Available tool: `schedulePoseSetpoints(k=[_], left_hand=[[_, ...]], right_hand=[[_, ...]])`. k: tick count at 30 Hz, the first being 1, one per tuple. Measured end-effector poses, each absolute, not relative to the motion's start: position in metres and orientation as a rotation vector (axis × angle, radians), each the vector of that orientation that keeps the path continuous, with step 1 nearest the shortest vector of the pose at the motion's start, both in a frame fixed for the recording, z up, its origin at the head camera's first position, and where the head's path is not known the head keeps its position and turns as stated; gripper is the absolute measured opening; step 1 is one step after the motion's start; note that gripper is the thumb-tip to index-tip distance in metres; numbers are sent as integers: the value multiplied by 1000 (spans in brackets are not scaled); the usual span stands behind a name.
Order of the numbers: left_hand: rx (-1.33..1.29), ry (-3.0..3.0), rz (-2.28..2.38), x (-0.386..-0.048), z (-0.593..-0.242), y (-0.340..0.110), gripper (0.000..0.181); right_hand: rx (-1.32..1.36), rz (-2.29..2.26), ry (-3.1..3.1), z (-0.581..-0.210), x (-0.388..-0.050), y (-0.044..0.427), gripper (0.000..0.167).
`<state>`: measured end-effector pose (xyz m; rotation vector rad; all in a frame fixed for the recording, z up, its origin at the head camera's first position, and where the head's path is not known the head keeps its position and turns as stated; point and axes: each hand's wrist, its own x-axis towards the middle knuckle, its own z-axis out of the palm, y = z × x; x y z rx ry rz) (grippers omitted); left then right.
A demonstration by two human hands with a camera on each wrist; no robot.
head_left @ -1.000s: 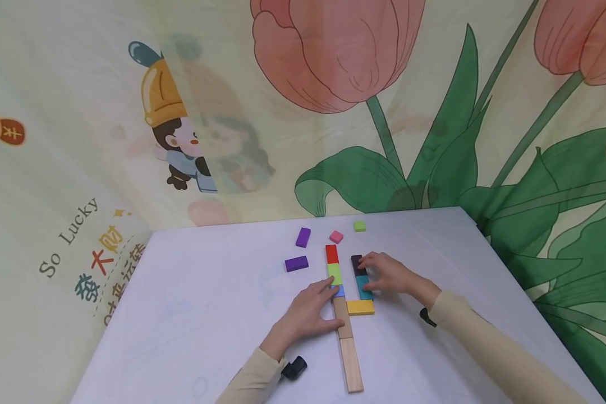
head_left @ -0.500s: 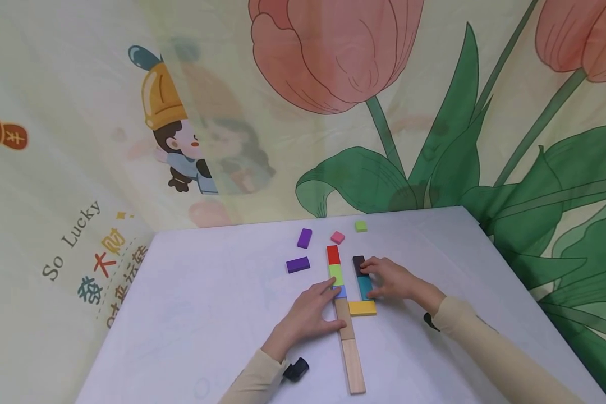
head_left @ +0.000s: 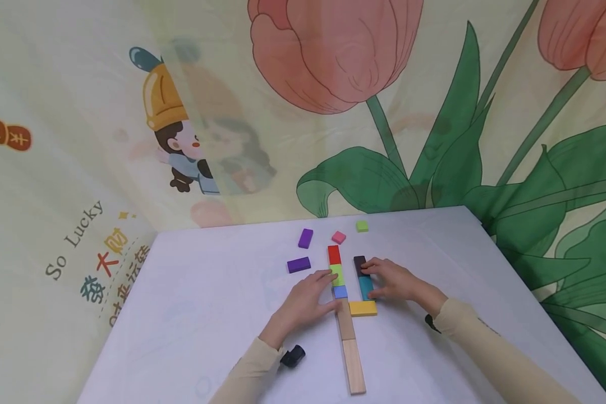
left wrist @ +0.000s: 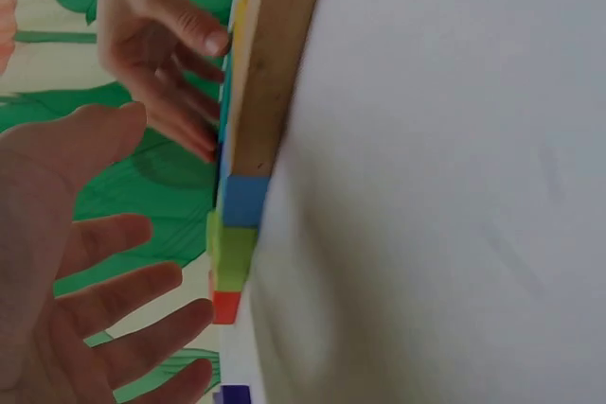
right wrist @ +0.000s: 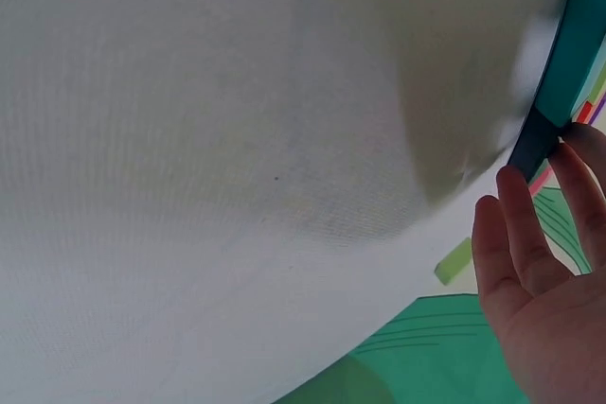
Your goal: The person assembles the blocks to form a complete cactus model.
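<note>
A line of flat blocks runs away from the person: two wooden blocks point(head_left: 354, 367), a blue one point(head_left: 340, 292), a lime one point(head_left: 338, 279) and a red one point(head_left: 334, 255). My left hand point(head_left: 303, 303) hovers at its left side, fingers spread by the lime block; in the left wrist view this hand point(left wrist: 85, 262) holds nothing. Right of the line, a black block point(head_left: 359, 266) and a teal block point(head_left: 366, 288) lie end to end above a sideways yellow block point(head_left: 363, 308). My right hand point(head_left: 401, 282) rests fingertips at the black block, thumb near the teal one.
Beyond the line lie two purple blocks point(head_left: 299, 265), a pink block point(head_left: 339, 237) and a small lime block point(head_left: 362, 226). The white tabletop point(head_left: 207, 292) ends at a printed curtain point(head_left: 262, 151).
My left hand has moved slightly back and away from the line, uncovering the blue block. The right hand stays nearly still, and the blocks keep their arrangement.
</note>
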<state>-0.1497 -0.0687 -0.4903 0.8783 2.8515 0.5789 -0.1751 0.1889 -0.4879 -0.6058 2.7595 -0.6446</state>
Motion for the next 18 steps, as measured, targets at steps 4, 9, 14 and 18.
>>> schedulePoseSetpoints(k=[4,9,14,18], left_hand=[[874,2898,612,-172,-479,-62,54],[850,2928,706,-209,-472,-47,46],[787,2911,768,-248,-467,-24,42],[732,2892,769,-275,-467,-5,42]], right_hand=[[-600,-668,2755,-488,-174,190,61],[-587,-670,2753,-488,-173,191,60],[-595,-650,2754,-488,-174,191,61],[-620,-654,2750,-488,-176,190,61]])
